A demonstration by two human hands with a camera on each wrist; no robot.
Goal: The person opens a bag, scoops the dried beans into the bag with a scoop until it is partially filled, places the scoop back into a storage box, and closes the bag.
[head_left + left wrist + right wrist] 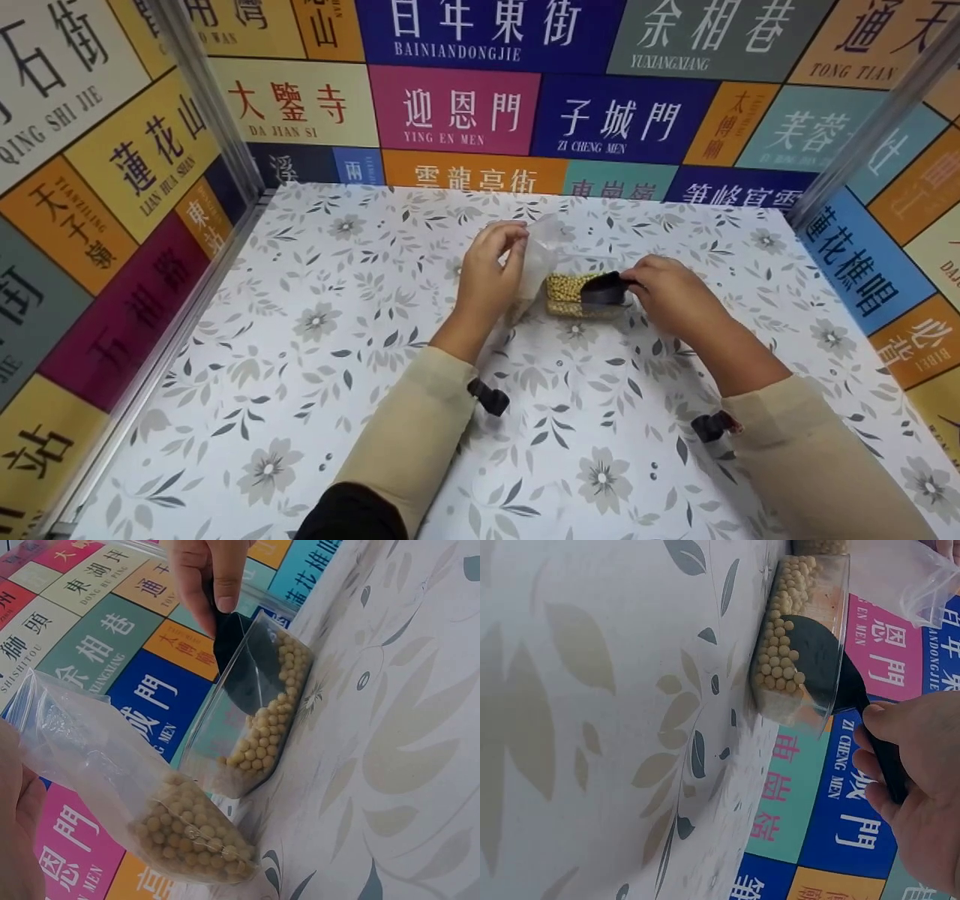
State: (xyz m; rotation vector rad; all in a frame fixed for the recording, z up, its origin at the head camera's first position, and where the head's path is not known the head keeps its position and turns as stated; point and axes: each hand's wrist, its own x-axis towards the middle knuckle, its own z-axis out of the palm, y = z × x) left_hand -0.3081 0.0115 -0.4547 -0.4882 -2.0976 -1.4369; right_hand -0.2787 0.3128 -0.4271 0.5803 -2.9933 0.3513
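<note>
Spilling is to be feared first: if the scoop [814,656] is lifted too steeply or knocked against the rim, beans [262,739] could be shed onto the floral tablecloth [225,360], where such smooth, round grains would be expected to roll. The scoop's handle is gripped by the right hand [670,296] between thumb and curled fingers, and its bowl is set among the beans inside the clear container [834,600]. Because the container is steadied by neither hand, it could be dragged or tipped if its wall is pushed by the scoop. A 2nd risk is posed by the bag [97,742], stood just beside the container: if its soft film is allowed to sag, its mouth could be folded over, or the bagged beans [191,836] could be poured out. Its upper part appears to be pinched by the left hand [491,266], though the fingertips are partly hidden.

The container is shaped as an oblong box, rigid, glossy and transparent. The bag is made of thin, milky film, creased near the top and bulged below by its load. The scoop is black, its rounded bowl narrowed to a slim handle. The beans are pale yellow, nearly spherical and heaped unevenly.
</note>
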